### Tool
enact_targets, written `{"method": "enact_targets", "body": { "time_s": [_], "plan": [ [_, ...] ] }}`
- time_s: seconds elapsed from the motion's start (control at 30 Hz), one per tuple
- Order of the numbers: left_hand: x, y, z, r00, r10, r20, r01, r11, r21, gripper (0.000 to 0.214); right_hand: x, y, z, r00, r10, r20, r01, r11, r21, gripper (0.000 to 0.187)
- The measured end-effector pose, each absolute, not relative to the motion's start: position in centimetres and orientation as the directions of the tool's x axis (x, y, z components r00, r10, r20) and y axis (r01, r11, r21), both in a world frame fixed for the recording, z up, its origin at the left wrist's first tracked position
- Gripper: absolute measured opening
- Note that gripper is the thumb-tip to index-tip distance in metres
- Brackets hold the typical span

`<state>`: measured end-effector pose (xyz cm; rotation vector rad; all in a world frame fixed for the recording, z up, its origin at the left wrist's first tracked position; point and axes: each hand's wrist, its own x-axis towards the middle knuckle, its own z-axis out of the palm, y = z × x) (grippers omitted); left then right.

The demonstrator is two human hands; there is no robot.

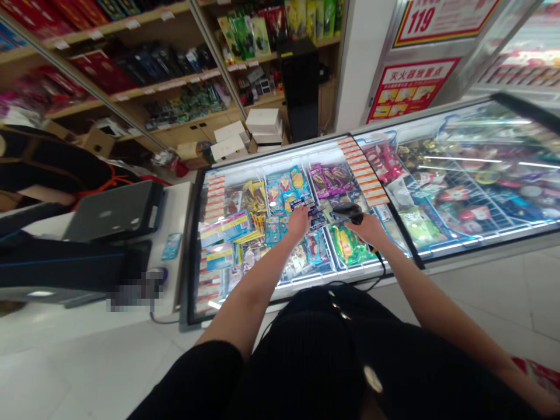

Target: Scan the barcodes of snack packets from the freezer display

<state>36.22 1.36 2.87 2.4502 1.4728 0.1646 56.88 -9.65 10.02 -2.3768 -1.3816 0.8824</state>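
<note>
My right hand point(367, 227) is closed around the handle of a black barcode scanner point(347, 211), its head pointing left toward my other hand. A dark cord hangs below it. My left hand point(298, 221) reaches over the glass-topped freezer point(280, 291), fingers closed at the edge of a dark blue packet point(317, 217). Exactly how the fingers grip it is too small to make out. Around the hands show colourful ice cream packs: purple ones point(332, 178) beyond, green ones point(352, 245) nearer me, and light blue ones point(286, 184) past my left hand.
Long blue-and-yellow boxes point(225, 229) lie at the freezer's left. A dark laptop point(111, 211) and a light blue packet point(171, 246) rest on the left counter. Another person's arm point(46, 195) shows beyond. Stocked shelves point(153, 87) line the back; a second freezer section point(464, 175) extends right.
</note>
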Motion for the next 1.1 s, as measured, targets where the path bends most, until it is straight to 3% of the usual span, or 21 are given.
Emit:
{"method": "enact_targets", "body": {
  "time_s": [0.43,1.1],
  "plan": [
    [32.7,5.1,2.6,0.377,0.925,-0.049,0.882,-0.342,0.325,0.027,53.9,-10.0,10.9,0.407,0.826,-0.391,0.671,-0.560,-0.486,0.034],
    [38.8,1.9,4.2,0.514,0.854,0.074,0.804,-0.511,0.304,0.022,57.3,-14.1,9.8,0.504,0.759,-0.413,0.543,-0.650,-0.531,0.028]
  ]
}}
